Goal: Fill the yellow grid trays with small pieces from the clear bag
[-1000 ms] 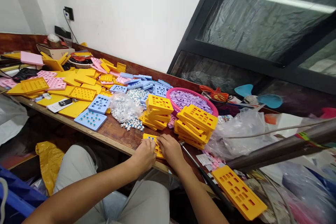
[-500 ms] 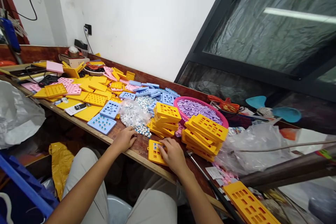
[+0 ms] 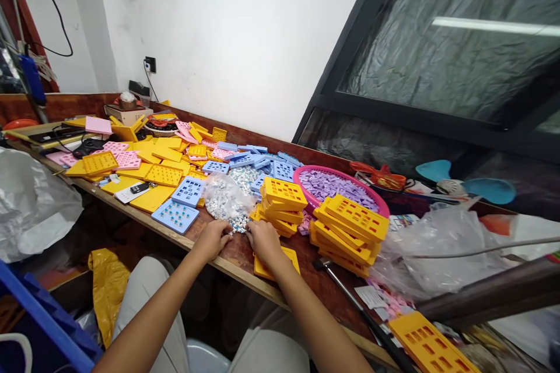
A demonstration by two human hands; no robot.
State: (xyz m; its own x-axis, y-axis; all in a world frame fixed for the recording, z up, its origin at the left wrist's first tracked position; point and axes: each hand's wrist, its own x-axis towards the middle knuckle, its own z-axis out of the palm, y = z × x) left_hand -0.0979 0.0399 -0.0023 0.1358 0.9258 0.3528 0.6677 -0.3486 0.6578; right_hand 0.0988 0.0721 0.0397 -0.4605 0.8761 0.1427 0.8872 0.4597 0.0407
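My left hand [image 3: 213, 240] rests at the bench's front edge, its fingers curled against the near side of a heap of small white and blue pieces [image 3: 238, 222]. Facing it, my right hand [image 3: 263, 240] reaches into the same heap with fingertips drawn together; whatever lies between them is too small to tell. Beneath my right wrist lies a yellow slotted tray [image 3: 289, 257], partly covered by the hand and forearm. A clear plastic bag [image 3: 225, 192] of the same small pieces sits just behind the heap.
Two stacks of yellow trays [image 3: 284, 191] [image 3: 356, 215] stand right of the heap, before a pink basin [image 3: 385, 207] of purple pieces. A hammer [image 3: 345, 288] lies at right. Blue trays [image 3: 175, 215] and many yellow ones [image 3: 153, 198] spread leftward.
My right hand has left the yellow tray and moved left and forward to the heap. My left hand stays near the heap, fingers now nearer its front. The view has shifted slightly.
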